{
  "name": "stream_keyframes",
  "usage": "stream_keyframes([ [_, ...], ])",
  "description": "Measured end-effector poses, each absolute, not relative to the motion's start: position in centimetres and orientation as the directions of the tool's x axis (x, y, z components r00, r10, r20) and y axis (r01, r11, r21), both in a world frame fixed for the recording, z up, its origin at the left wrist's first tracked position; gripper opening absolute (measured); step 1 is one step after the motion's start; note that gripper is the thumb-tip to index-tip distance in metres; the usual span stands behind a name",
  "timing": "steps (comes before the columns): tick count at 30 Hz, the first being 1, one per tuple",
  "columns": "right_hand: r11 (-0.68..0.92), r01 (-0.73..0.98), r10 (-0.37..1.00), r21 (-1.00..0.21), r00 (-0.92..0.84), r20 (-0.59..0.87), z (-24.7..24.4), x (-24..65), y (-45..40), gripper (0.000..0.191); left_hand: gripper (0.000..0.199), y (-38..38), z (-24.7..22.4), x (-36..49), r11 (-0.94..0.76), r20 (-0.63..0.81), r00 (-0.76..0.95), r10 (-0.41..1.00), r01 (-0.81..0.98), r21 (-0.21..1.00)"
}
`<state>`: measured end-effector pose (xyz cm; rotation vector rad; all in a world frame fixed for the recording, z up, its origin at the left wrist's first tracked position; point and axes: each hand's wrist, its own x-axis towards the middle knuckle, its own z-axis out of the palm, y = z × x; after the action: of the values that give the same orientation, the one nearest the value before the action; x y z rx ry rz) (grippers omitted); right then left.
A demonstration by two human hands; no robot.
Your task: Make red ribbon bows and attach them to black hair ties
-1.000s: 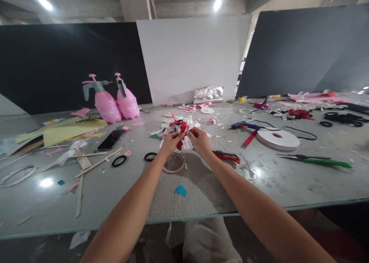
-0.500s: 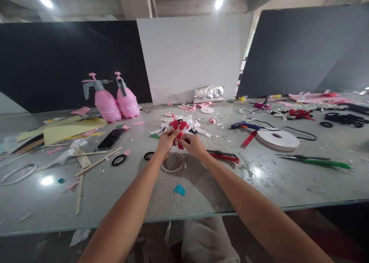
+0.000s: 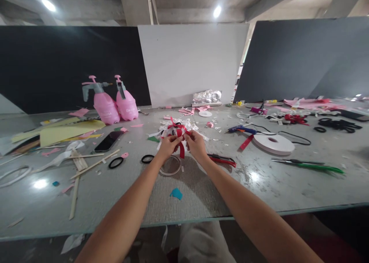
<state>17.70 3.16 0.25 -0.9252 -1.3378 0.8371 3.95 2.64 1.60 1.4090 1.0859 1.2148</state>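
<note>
Got both of my hands together out in front, over the middle of the grey table (image 3: pixel 201 205), and they're working on a red ribbon (image 3: pixel 182 151). My left hand (image 3: pixel 167 147) has thumb and fingers pinched together on it, and my right hand (image 3: pixel 196 146) is pinched on it too, just beside the left. Hardly any gap between the fingertips on either side, tbh. A loose tail of the ribbon hangs down between the hands – I can't make out how the rest of it is folded, since my fingers cover a lot of it.

Right behind that there's a messy pile of white scraps (image 3: pixel 188 124). Nearer to me, below the left hand, a pale ring (image 3: pixel 170 174) lies flat, with a small black ring (image 3: pixel 147 163) just left of it. A red cutter (image 3: pixel 223 161) sits close to my right wrist, and a bit of blue scrap (image 3: pixel 176 194) is near the front edge.

Further right I've got a blue glue gun (image 3: pixel 241 129), a fat white roll (image 3: pixel 271 147) and green-handled scissors (image 3: pixel 319 168). Over on the left – a dark phone (image 3: pixel 108 141), and behind it two pink spray bottles, one (image 3: pixel 106 108) beside the other (image 3: pixel 127 106).
</note>
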Motion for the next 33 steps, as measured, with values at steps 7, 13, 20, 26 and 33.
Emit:
stream_keyframes([
  [7,0.312,-0.160,0.942,-0.937,0.178,0.283,0.2,17.5,3.3,0.025,0.040,3.1,1.0,4.0,-0.132,0.134,0.096,0.986,-0.030,0.991],
  [13,0.477,0.153,0.815,-0.865,0.292,0.501,1.3,18.6,3.0,0.026,0.043,2.6,1.4,3.9,-0.205,0.185,0.160,0.970,0.121,0.971],
  [20,0.473,0.281,0.866,-0.835,0.024,0.499,2.2,19.3,3.0,0.024,0.033,2.5,1.5,4.4,-0.318,0.287,0.178,0.941,0.178,0.931],
  [26,0.429,0.001,0.883,-0.903,0.210,0.419,1.6,18.5,3.3,0.031,0.053,3.1,0.9,4.3,-0.109,0.111,0.097,0.989,-0.026,0.994],
  [33,0.429,-0.032,0.883,-0.903,0.226,0.411,1.6,18.2,3.0,0.032,0.042,3.2,0.7,4.4,-0.033,0.041,0.090,0.995,-0.091,0.995],
])
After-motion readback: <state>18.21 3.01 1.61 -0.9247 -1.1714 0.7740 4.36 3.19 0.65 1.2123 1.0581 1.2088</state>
